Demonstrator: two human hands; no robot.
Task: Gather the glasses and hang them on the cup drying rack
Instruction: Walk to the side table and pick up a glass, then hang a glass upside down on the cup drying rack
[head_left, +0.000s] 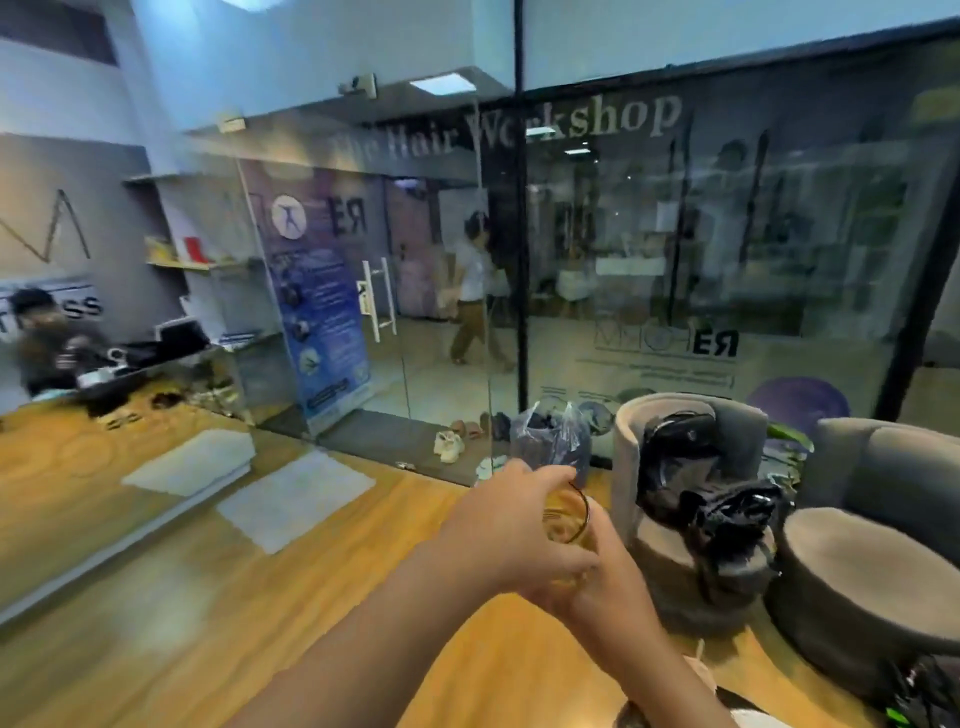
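Note:
A clear drinking glass (567, 515) with a dark rim is held up in front of me, tilted with its mouth facing me. My left hand (498, 540) wraps over it from the left, fingers reaching across the top of the rim. From below and to the right, my right hand (615, 587) cups the glass's base. Both hands touch the glass, and its lower half is hidden behind their fingers. No cup drying rack is in view.
A grey round armchair (634, 457) piled with black bags (727, 519) stands right of my hands, with a second armchair (883, 493) beyond. A glass wall (675, 286) and door, shoes (449, 444) and a plastic bag (550, 441) lie ahead. Wooden floor (208, 597) spreads to the left, toward a seated person (47, 343).

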